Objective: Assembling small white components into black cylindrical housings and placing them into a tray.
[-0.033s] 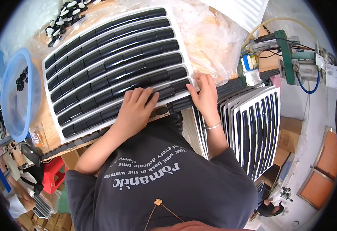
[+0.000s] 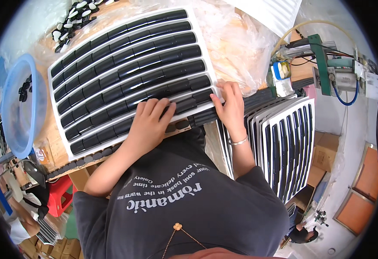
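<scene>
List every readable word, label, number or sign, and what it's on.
Dark grey T-shirt: pale lettering, one large word plus smaller lines; legible, but not transcribed here.
White paper sheet at far right: print too small to read.
Metal block beside it: markings too small to read.
Orange-and-white packet near the blue basin: print too blurred to read.

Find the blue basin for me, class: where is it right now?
In the head view, the blue basin is at the far left, just left of the white tray and above the red stool in the picture.
</scene>
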